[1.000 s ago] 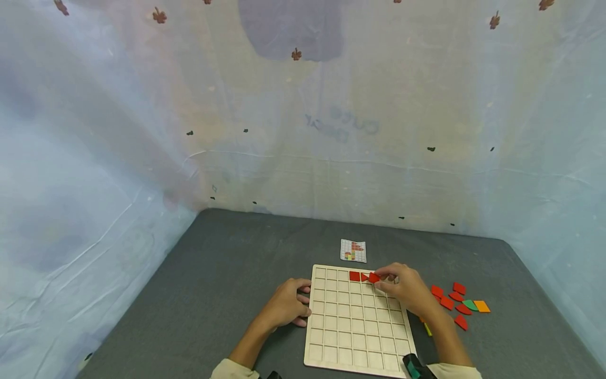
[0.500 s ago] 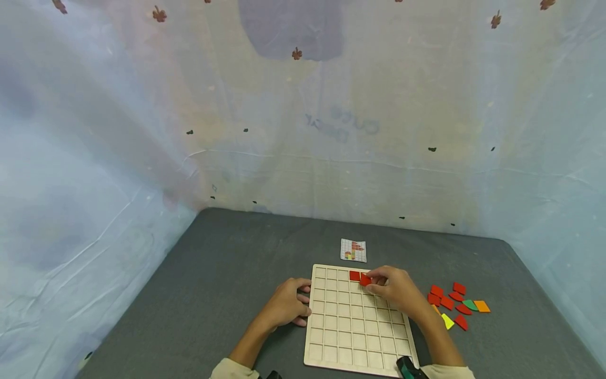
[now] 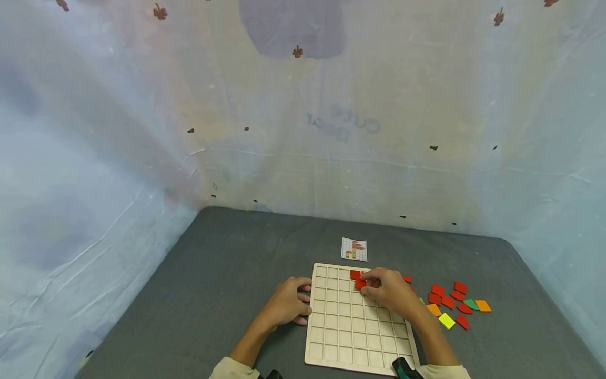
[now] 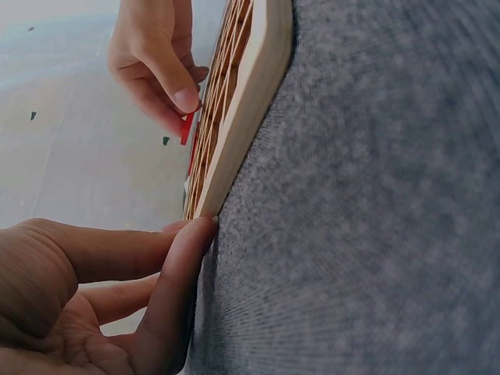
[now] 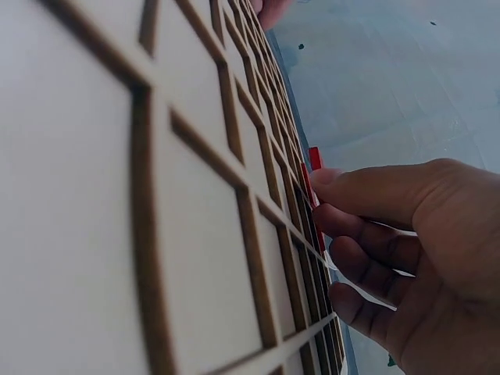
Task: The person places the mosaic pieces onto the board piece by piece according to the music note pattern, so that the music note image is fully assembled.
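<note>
Leftward and nearer comes the red tile (image 3: 360, 285), pinched between thumb and fingers of the right hand (image 3: 385, 287) and now around the second row of the grid board (image 3: 345, 325), while the left hand (image 3: 289, 302) lies against the left edge, fingers loosely extended. It looks like the placing step, close below the red square (image 3: 355, 275), though whether the tile is seated cannot be told, so the next move seems to call for squaring its corners to a cell and letting go. Pale, woodlike ridges frame shallow square pockets, the tile is flat and thin, and grey, finely woven-looking cloth (image 3: 227, 273) spreads beneath
</note>
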A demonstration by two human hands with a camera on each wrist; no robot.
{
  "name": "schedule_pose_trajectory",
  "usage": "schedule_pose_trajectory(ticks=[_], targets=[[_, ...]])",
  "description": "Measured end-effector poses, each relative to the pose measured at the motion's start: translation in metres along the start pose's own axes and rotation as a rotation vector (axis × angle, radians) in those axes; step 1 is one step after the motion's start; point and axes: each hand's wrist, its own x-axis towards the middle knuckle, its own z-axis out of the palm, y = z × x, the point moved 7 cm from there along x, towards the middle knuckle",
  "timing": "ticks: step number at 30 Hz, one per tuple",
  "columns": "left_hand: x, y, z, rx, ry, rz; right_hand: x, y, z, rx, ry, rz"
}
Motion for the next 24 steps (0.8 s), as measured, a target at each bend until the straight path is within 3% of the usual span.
schedule_pose_trajectory(ticks=[24], targets=[[0.0005, -0.0001, 0.0006, -0.018, -0.005, -0.009, 0.003, -0.0073, 0.0038, -0.02, 0.021, -0.053]])
